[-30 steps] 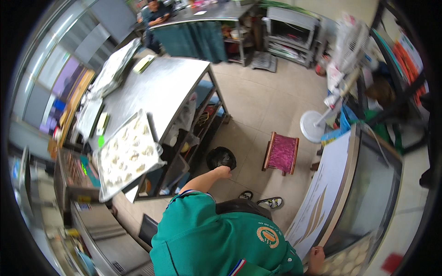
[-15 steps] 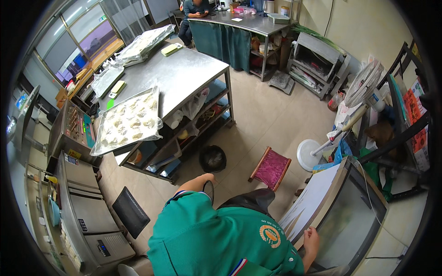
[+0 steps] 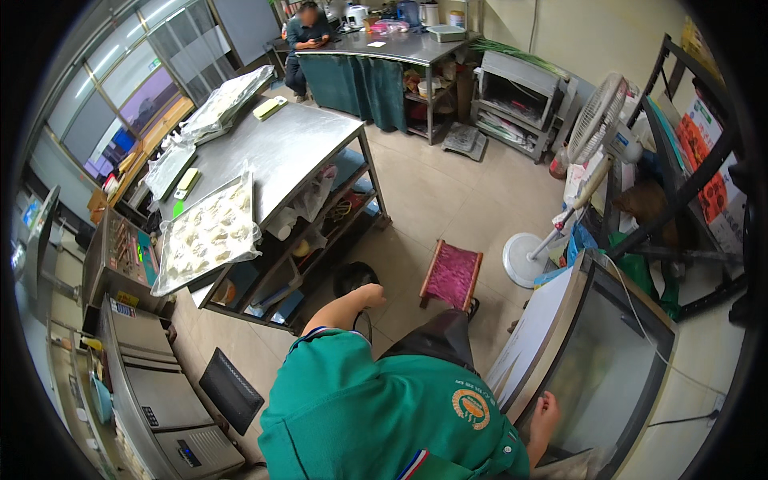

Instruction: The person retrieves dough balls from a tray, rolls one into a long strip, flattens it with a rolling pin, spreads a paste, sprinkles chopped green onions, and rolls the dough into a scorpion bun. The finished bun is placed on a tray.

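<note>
My left hand (image 3: 370, 296) hangs in front of me, above the dark round bin (image 3: 354, 278) on the floor. It is seen from the back, and its fingers are mostly hidden. At my right side, my right hand (image 3: 546, 412) is held by the edge of the glass-topped chest (image 3: 592, 360). Its fingers are curled in, with nothing visible in them. I cannot tell whether it touches the chest. A woven magenta stool (image 3: 453, 274) stands on the floor ahead of me.
Left ahead is a steel table (image 3: 312, 132) bearing a plastic-covered tray (image 3: 250, 254) of pale dough pieces. A white fan (image 3: 600, 120) stands right, a black seat (image 3: 230, 390) left. Steel refrigerators (image 3: 164, 384) line the left side. A person (image 3: 306, 40) sits at the far counter.
My view has shifted, so the table and stool sit further left. My left hand has reached forward and now overlaps the bin. The right hand stays by the chest.
</note>
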`<state>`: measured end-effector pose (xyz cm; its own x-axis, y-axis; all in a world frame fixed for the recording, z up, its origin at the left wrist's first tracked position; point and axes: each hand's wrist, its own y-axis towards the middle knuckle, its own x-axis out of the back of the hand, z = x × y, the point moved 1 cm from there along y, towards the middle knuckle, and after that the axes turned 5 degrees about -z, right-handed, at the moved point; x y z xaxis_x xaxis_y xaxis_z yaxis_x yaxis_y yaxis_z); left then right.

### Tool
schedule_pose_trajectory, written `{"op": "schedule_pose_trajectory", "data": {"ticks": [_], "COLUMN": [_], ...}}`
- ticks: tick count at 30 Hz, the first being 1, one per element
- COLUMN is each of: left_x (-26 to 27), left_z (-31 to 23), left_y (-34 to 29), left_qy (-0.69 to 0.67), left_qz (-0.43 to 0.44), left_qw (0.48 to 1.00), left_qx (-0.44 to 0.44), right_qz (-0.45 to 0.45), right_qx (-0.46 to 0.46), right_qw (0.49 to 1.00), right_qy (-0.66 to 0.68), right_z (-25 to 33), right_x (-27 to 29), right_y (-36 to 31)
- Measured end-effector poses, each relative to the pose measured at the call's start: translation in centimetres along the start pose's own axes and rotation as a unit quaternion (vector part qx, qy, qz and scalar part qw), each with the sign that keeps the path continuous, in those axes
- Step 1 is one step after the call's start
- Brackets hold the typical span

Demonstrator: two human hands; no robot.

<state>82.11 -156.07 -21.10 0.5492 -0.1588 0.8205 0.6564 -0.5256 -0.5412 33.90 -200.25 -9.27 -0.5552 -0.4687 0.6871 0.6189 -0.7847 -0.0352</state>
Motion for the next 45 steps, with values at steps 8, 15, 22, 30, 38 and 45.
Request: {"op": "schedule_pose_trajectory", "data": {"ticks": [8,15,22,30,38,45], "left_x": [2.5,4.4,4.5,3.2,15.5,32.8], "left_z": [-5.8,-6.0,-4.0,-15.4,-14.4,1.8], "left_y": [5.5,6.5,10.4,15.3,13.7,-2.3], "left_qy": [0.059,0.024,0.146,0.062,-0.02,-0.374], "left_qz": [-0.022,0.01,0.143,0.061,-0.138,-0.542], "left_qw": [0.995,0.986,0.979,0.989,0.989,0.686], "left_qx": [-0.075,-0.162,0.01,-0.117,0.048,0.31], "right_qz": [-0.079,-0.115,-0.206,-0.188,-0.184,-0.202], "right_qx": [0.002,0.101,0.093,0.143,0.095,0.113], "right_qw": [0.996,0.988,0.967,0.96,0.913,0.895], "right_qy": [-0.045,-0.011,-0.122,-0.152,-0.351,-0.381], "right_z": [-3.1,-1.3,-8.5,-16.0,-18.9,-19.1], "right_x": [1.1,3.4,6.5,5.7,5.1,4.7], "right_y": [-3.9,8.2,25.3,43.2,47.9,46.9]}}
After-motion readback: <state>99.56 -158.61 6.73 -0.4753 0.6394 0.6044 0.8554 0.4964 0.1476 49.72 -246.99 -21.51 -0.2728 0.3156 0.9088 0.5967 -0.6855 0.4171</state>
